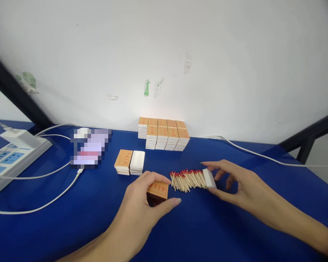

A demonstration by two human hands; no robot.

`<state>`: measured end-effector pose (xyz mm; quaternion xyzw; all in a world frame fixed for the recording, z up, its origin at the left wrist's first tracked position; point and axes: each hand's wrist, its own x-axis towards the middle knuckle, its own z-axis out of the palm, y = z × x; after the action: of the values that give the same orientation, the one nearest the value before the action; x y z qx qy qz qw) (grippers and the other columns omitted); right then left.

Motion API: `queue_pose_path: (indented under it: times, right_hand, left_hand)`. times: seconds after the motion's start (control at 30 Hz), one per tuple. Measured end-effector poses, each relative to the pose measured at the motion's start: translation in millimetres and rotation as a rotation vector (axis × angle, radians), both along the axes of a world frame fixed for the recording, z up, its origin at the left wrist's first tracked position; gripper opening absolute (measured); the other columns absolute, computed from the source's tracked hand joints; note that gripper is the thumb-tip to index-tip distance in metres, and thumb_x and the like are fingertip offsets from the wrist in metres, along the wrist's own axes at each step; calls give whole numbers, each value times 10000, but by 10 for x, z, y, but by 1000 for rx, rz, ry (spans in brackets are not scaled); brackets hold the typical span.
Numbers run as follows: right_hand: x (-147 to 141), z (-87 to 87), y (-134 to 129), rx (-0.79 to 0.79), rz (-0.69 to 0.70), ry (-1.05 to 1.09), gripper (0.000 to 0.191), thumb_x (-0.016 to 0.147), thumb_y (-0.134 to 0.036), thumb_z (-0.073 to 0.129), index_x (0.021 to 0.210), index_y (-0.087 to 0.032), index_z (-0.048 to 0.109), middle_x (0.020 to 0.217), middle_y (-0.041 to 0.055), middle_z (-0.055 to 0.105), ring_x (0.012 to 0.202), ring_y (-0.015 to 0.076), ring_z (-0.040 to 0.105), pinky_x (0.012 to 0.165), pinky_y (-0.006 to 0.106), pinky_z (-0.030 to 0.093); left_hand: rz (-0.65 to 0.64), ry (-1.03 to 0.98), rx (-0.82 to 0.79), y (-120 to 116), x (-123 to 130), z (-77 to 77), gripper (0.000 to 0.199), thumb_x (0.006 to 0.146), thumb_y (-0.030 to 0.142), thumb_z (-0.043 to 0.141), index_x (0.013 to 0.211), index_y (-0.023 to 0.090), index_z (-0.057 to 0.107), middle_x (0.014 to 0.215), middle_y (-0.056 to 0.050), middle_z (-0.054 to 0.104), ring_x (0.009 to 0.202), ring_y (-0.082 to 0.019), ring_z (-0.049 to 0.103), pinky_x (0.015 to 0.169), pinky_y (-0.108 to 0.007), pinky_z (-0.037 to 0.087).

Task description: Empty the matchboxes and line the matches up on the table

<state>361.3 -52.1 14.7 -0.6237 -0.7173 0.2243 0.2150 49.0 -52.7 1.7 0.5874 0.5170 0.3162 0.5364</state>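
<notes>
A row of loose red-headed matches (pixel 187 180) lies on the blue table in front of me. At its right end a white matchbox tray (pixel 209 178) stands on its side, with the fingers and thumb of my right hand (pixel 242 183) at its two ends. Left of the matches, my left hand (pixel 142 209) curves round an orange matchbox cover (pixel 158 190); the forefinger lies along its top edge and the thumb is stretched out in front of it. Behind my left hand are a short stack of orange covers (pixel 124 158) and a stack of white trays (pixel 137 161).
Stacked matchboxes (pixel 168 136) stand in a block by the wall. At the left are a blurred phone (pixel 91 147) with a white cable and a power strip (pixel 19 156). Another white cable (pixel 251 153) crosses the back right. Dark metal bars (pixel 311 134) flank the table (pixel 235 236).
</notes>
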Motion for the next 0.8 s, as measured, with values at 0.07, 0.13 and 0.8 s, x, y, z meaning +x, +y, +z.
queue_pose_path:
  times: [0.07, 0.13, 0.8]
  right_hand:
    - [2, 3, 3, -16, -1, -1, 518, 936, -484, 784, 1434, -360, 707, 1102, 44, 761, 718, 193, 677, 661, 378, 600]
    - [31, 5, 7, -27, -8, -10, 509, 933, -498, 791, 1420, -372, 712, 1085, 35, 759, 727, 196, 675, 663, 377, 594]
    - [574, 45, 41, -224, -60, 68, 597, 865, -601, 870, 1419, -403, 770, 1351, 74, 806, 1056, 329, 799, 886, 453, 682]
  left_hand:
    - [-10, 33, 43, -5, 5, -6, 340, 851, 516, 905, 1092, 318, 770, 873, 35, 631, 769, -176, 542, 700, -302, 394]
    - [-19, 36, 44, -8, 7, -2, 325, 857, 516, 900, 1086, 328, 767, 872, 40, 631, 763, -174, 543, 695, -302, 396]
    - [-119, 19, -115, -79, 27, 91, 492, 772, 681, 936, 972, 282, 728, 764, 53, 644, 719, -161, 548, 636, -286, 390]
